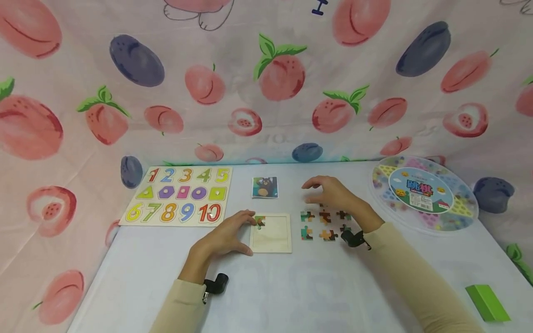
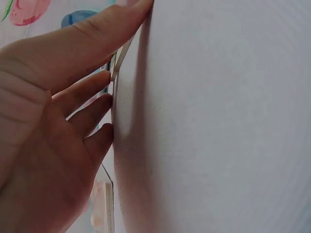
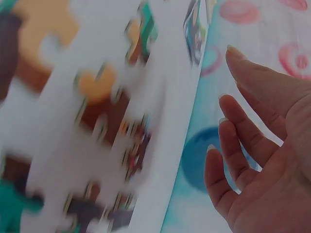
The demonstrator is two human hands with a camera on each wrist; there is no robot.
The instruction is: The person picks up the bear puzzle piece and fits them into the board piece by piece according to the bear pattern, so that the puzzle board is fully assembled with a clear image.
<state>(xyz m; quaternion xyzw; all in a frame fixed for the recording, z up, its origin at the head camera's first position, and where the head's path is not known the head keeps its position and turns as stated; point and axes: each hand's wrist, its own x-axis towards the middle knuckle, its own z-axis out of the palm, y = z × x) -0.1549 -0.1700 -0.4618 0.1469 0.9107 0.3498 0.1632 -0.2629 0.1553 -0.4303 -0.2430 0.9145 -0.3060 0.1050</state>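
A square wooden puzzle tray [image 1: 275, 238] lies mid-table, with one jigsaw piece [image 1: 260, 221] in its upper left corner. My left hand [image 1: 222, 236] touches the tray's left side, fingertips at the upper corner and thumb at the lower one. In the left wrist view its fingers [image 2: 97, 107] are loosely bent. Loose jigsaw pieces [image 1: 328, 235] lie in rows right of the tray. Over their far end hovers my right hand [image 1: 331, 192], its thumb and fingers apart with nothing between them; it partly hides the back row. A small bear picture card [image 1: 264, 187] lies behind the tray.
A number and shape board [image 1: 179, 196] occupies the back left. At the back right lies a round, clear-lidded game box [image 1: 424, 194]. A green block [image 1: 487, 303] stands near the right front. A fruit-print curtain [image 1: 250, 83] hangs behind the table.
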